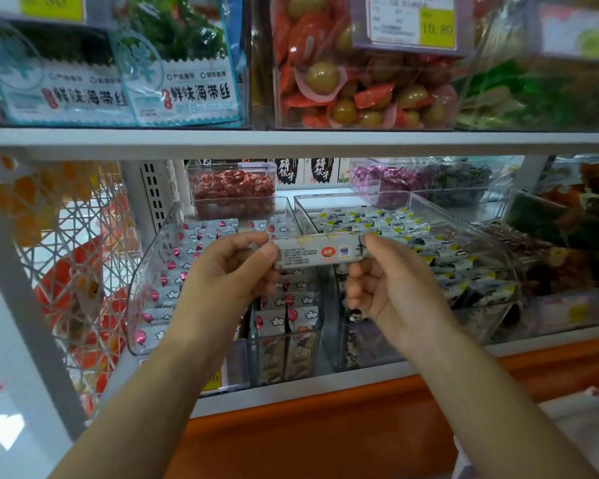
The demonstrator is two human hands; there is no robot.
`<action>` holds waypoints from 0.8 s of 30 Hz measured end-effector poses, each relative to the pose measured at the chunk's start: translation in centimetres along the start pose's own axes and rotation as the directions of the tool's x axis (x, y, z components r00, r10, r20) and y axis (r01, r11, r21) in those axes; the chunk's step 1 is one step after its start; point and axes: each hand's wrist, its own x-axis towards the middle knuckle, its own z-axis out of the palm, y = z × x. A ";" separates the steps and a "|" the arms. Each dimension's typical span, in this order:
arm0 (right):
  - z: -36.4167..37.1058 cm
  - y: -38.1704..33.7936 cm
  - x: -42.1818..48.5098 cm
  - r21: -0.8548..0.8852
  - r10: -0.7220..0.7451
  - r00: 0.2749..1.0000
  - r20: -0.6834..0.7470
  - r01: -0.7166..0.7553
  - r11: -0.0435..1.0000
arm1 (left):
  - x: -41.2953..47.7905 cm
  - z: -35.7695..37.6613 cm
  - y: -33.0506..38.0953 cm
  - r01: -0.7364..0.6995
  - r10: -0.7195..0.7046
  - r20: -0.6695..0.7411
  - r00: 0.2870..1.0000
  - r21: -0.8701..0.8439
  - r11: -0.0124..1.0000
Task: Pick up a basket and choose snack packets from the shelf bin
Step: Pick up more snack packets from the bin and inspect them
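Both my hands hold one small white snack packet (317, 252) flat in front of the shelf, its printed back side towards me. My left hand (232, 271) pinches its left end and my right hand (391, 281) pinches its right end. Behind the packet stand two clear plastic shelf bins. The left bin (146, 271) holds white packets with cloud and pink prints. The right bin (478, 236) holds grey, black and yellow packets. No basket can be told apart with certainty; a white lattice wire structure (83, 271) hangs at the left.
The white upper shelf edge (291, 141) runs across above my hands, carrying seaweed packs (184, 91) and a bin of red and green snacks (360, 88). Smaller bins with red (234, 188) and purple (388, 176) sweets sit at the back. An orange ledge (325, 430) lies below.
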 end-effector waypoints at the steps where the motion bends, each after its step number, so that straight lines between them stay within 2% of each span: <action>1: 0.0 0.0 -0.1 -0.026 -0.026 0.999 0.036 0.027 0.999 | 0.0 0.0 0.0 0.016 -0.016 -0.011 1.000 -0.036 0.999; 4: 0.1 0.1 -0.3 -0.081 -0.069 0.993 0.093 0.076 0.994 | 0.1 -0.1 0.0 0.037 -0.041 -0.030 0.999 -0.129 0.991; 13: 0.0 0.3 0.0 -0.090 -0.004 1.000 -0.023 0.002 0.996 | -0.1 0.0 0.2 -0.014 0.018 0.019 1.000 -0.195 0.981; 19: 0.0 0.2 0.0 -0.056 0.039 0.999 -0.021 -0.040 0.998 | -0.2 0.1 0.2 -0.033 0.034 0.002 0.999 -0.240 0.970; 24: 0.1 0.3 -0.2 -0.073 0.006 1.000 -0.006 -0.006 0.997 | -0.1 -0.1 0.1 -0.016 0.012 -0.018 1.000 -0.240 0.971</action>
